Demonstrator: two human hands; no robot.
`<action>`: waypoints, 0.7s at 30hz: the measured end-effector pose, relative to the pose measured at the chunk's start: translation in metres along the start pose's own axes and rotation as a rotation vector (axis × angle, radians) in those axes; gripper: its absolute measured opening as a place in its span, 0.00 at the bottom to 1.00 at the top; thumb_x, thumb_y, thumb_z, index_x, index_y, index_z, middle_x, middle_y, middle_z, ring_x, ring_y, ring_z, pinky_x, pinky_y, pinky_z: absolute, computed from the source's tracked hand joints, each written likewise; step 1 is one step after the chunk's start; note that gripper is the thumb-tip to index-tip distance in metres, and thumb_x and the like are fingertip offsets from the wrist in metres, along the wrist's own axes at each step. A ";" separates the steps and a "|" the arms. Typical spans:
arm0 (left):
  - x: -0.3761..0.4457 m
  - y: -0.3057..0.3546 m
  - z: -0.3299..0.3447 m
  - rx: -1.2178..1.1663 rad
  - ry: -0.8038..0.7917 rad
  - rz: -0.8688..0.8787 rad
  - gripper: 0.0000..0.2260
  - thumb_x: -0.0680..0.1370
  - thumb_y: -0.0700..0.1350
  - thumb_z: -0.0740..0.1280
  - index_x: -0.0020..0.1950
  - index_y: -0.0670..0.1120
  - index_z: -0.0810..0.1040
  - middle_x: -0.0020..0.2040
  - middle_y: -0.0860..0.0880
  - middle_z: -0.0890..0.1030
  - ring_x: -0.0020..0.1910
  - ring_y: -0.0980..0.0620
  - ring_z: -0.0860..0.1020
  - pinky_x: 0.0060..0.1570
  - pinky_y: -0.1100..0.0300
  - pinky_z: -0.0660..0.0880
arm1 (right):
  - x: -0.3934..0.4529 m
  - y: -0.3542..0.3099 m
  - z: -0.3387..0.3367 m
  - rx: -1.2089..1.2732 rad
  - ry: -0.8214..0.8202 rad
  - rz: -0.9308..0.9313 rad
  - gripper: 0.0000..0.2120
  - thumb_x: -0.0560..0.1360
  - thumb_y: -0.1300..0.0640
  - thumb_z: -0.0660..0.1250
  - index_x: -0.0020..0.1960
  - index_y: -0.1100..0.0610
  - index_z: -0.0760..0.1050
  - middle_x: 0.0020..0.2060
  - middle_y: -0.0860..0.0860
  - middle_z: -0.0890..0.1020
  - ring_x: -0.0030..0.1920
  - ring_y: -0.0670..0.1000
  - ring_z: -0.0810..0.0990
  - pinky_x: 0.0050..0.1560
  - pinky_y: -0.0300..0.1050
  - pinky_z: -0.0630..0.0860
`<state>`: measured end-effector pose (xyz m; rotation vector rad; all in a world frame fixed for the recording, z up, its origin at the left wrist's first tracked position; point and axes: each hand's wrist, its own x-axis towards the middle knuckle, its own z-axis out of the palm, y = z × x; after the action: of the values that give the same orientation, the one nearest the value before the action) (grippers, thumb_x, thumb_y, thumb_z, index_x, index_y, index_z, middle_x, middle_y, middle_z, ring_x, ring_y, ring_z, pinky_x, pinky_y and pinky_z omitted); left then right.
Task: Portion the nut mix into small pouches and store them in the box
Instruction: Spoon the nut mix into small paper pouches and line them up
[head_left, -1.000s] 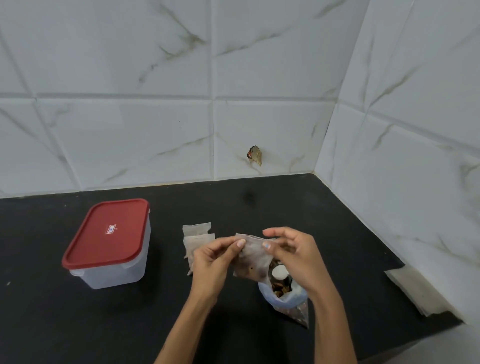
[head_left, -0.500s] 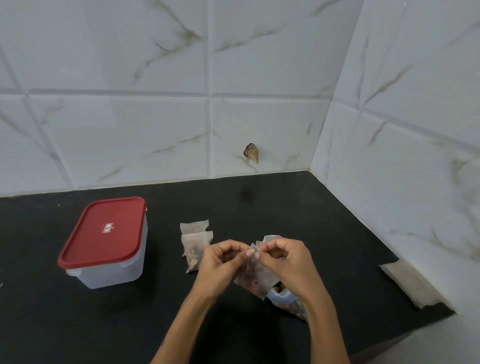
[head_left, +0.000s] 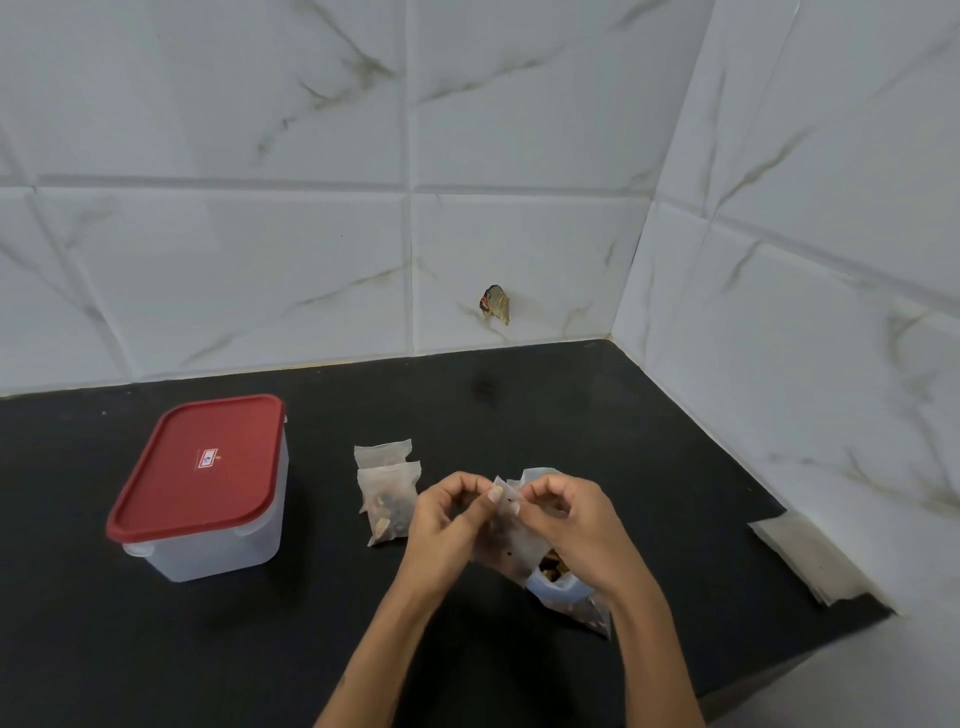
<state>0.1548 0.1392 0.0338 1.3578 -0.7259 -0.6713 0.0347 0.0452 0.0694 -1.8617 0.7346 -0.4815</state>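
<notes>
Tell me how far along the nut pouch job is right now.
Done: two small translucent filled pouches lie on the black countertop. In hand: both hands, left hand and right hand, pinch the top of a third small pouch above the clear bag of nut mix. Left: nothing is stored; the clear plastic box with red lid is shut.

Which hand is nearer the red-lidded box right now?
Left. The left hand is nearer the red-lidded box, with the filled pouches between them. The right hand is farther right; both hands pinch the small pouch.
</notes>
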 end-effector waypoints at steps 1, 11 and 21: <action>0.000 0.001 -0.001 -0.006 -0.001 -0.004 0.05 0.77 0.39 0.67 0.42 0.43 0.80 0.36 0.50 0.81 0.38 0.55 0.78 0.37 0.64 0.74 | -0.001 0.001 -0.001 -0.012 -0.011 -0.004 0.03 0.75 0.58 0.69 0.44 0.57 0.81 0.39 0.49 0.83 0.40 0.40 0.80 0.41 0.32 0.74; -0.005 0.003 -0.003 -0.029 -0.089 0.025 0.08 0.71 0.47 0.70 0.44 0.44 0.83 0.40 0.48 0.84 0.42 0.54 0.81 0.40 0.63 0.76 | -0.007 -0.002 -0.002 0.052 0.033 -0.069 0.02 0.73 0.59 0.71 0.43 0.56 0.82 0.38 0.49 0.84 0.42 0.43 0.82 0.43 0.34 0.76; -0.010 0.003 -0.011 -0.132 0.087 -0.072 0.05 0.75 0.37 0.68 0.40 0.41 0.82 0.36 0.49 0.82 0.35 0.60 0.80 0.31 0.68 0.74 | -0.010 0.009 -0.006 0.021 0.041 -0.016 0.02 0.72 0.60 0.72 0.43 0.57 0.83 0.38 0.52 0.84 0.42 0.49 0.83 0.45 0.41 0.80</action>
<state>0.1573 0.1537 0.0353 1.2880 -0.5560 -0.7009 0.0211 0.0456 0.0637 -1.8436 0.7401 -0.5371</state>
